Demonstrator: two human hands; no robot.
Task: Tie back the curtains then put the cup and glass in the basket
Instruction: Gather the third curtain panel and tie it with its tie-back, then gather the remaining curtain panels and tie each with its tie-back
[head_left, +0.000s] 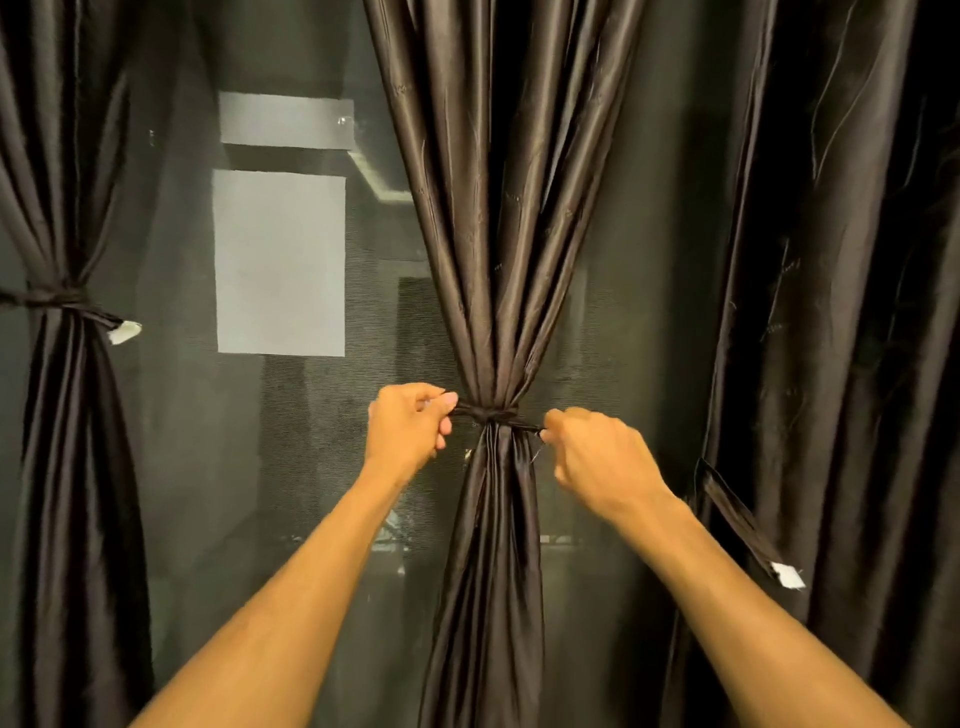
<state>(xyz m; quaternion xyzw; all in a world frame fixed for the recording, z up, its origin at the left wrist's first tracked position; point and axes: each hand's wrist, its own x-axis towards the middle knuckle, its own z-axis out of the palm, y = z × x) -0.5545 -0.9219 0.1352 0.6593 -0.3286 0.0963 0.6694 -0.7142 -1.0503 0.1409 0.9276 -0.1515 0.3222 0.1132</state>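
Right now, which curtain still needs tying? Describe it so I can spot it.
Three dark curtains hang across the window. The untied curtain is at the far right, past the right hand. Unlike the others, it hangs loose, its tie strap dangling with a white tag.

The left hand (410, 423) and right hand (597, 454) each pulled one end of the tie (485, 414) around the middle curtain (498, 234).

The tie band (485, 414) circles the middle curtain (498, 234) between the fingers of the left hand (408, 423) and right hand (597, 457); another tied curtain (57, 208) hangs far left, a loose one (841, 260) right
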